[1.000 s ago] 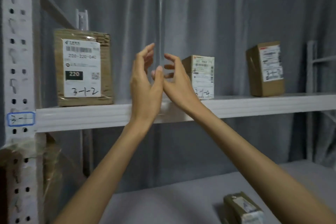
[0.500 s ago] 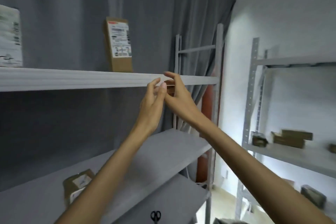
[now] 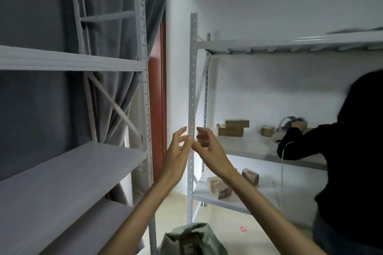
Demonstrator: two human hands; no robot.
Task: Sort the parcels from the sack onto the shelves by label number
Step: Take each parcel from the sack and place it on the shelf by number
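Between parcels: left hand (image 3: 176, 157) and right hand (image 3: 209, 151) raised above sack (image 3: 192, 240), fingers spread, nothing held. Next parcel to be drawn from sack.

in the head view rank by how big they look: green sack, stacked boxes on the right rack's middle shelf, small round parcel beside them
1. green sack, though nearness to the camera inflates it
2. stacked boxes
3. small round parcel
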